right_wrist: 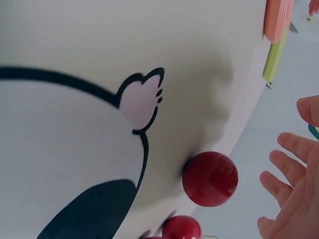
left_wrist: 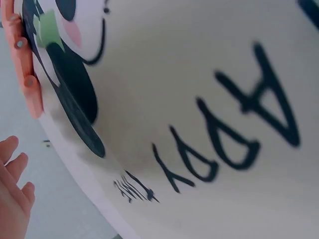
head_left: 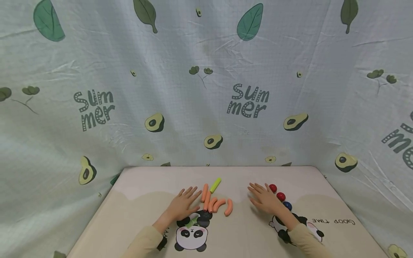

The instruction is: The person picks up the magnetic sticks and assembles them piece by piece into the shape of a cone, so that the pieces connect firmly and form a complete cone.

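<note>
Both hands lie flat on the desk (head_left: 135, 186), fingers spread, holding nothing: left hand (head_left: 184, 204) just left of the 5 orange sausages (head_left: 215, 202), right hand (head_left: 264, 198) well right, beside 2 red balls (head_left: 276, 192). Seemingly a pause; next, grip one.

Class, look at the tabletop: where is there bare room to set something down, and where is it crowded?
Bare patches: the far left corner beyond the left hand, and the gap between the orange sausages and the right hand. Crowded: around the sausages and the balls.
</note>
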